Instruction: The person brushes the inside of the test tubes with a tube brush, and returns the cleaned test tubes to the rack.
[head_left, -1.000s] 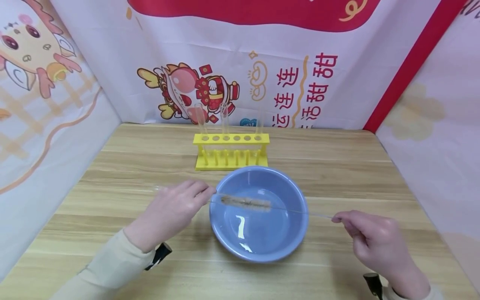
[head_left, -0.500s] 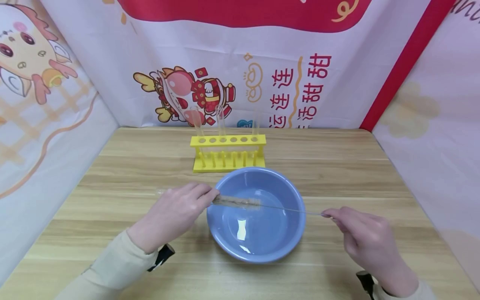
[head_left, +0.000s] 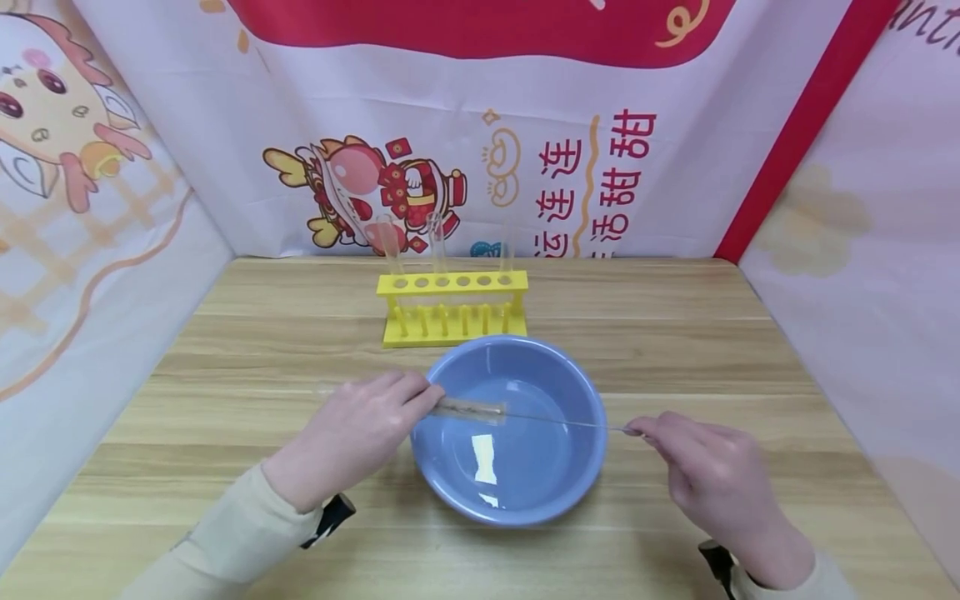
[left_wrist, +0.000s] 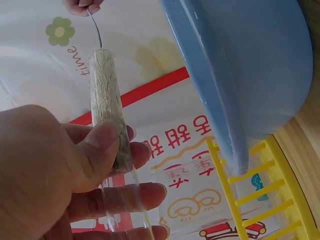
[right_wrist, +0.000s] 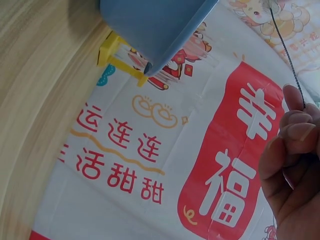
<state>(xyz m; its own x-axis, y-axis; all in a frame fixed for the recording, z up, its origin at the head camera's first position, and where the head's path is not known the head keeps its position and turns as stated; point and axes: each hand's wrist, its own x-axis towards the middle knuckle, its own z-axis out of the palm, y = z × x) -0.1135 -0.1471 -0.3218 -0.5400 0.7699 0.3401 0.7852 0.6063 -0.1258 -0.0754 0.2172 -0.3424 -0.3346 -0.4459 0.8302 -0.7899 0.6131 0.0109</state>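
My left hand (head_left: pixel 360 429) grips a clear glass test tube (left_wrist: pixel 131 187), its thumb and fingers round the tube's side. Inside the tube sits the pale bristle head of a test tube brush (left_wrist: pixel 106 85), right up to the mouth. The brush's thin twisted wire (head_left: pixel 558 420) runs out of the mouth to the right. My right hand (head_left: pixel 716 479) pinches the far end of that wire between thumb and fingers. Tube and brush lie nearly level over a blue basin (head_left: pixel 517 515), whose inside shows bright reflections. The tube's closed end passes out to the left behind the left hand.
Behind the basin stands a yellow test tube rack (head_left: pixel 453 283) with 3 clear test tubes upright in it. Both stand on a wood-grain table (head_left: pixel 660 333). Printed cloth walls (head_left: pixel 360 92) close off the back and sides.
The brush head has moved left into the test tube, from outside its mouth to inside. My right hand has come left with the wire, while the left hand keeps its grip.
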